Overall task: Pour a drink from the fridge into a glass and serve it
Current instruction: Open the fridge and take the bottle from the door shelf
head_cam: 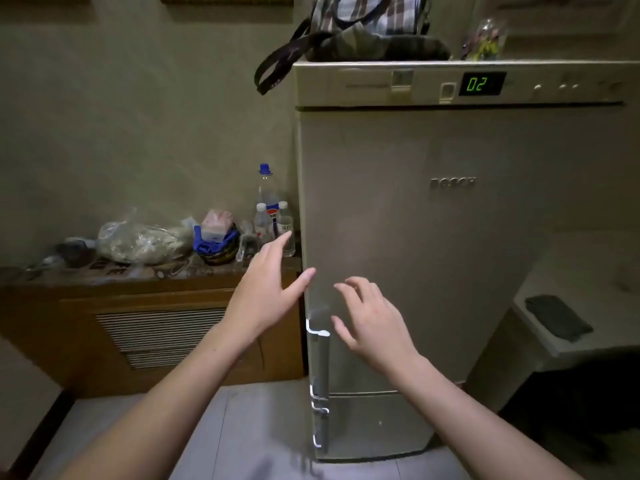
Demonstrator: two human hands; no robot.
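A tall silver fridge (433, 220) stands straight ahead with its doors closed and a green "02" on its top display. Its upper door handle (320, 355) runs down the left edge. My left hand (266, 292) is spread open at the fridge's left edge, thumb near the door side, holding nothing. My right hand (374, 320) hovers in front of the door just right of the handle, fingers curled loosely apart and empty. No glass is in view.
A low wooden cabinet (149, 327) left of the fridge carries plastic bottles (273, 216), a filled plastic bag (142, 242) and a small bowl. A checked bag (367, 26) sits on the fridge. A white surface with a dark phone (557, 317) is at right.
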